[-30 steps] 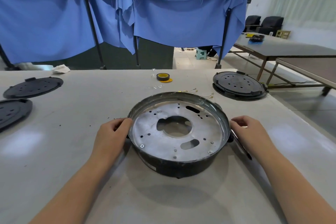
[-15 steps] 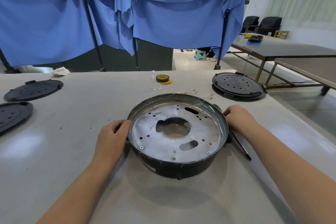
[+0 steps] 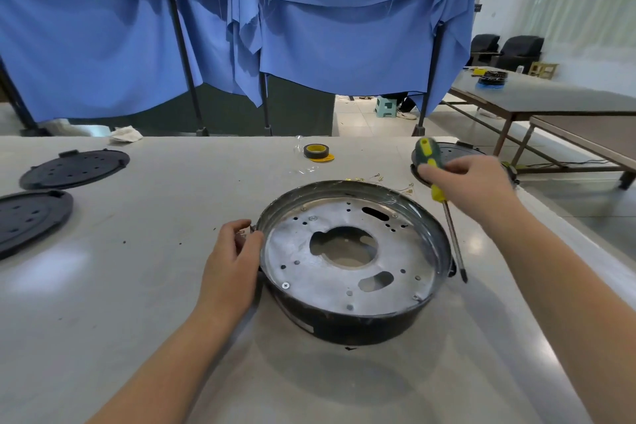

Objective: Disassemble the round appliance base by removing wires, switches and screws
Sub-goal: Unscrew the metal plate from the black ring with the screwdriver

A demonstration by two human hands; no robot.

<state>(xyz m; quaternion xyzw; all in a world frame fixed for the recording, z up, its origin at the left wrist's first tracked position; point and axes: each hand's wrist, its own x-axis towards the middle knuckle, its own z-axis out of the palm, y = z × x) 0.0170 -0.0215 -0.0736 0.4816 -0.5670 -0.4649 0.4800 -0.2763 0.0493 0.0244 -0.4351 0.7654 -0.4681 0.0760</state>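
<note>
table (image 3: 103,286) bears base (image 3: 354,323); right hand (image 3: 471,188) grips screwdriver (image 3: 428,157).

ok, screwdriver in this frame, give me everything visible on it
The screwdriver has a green and yellow handle and a long, thin dark metal shaft. The right hand grips the handle, lifted above the table, handle end up and away, tip slanting down beside the round base on its right. Tip type is too small to tell.
</note>
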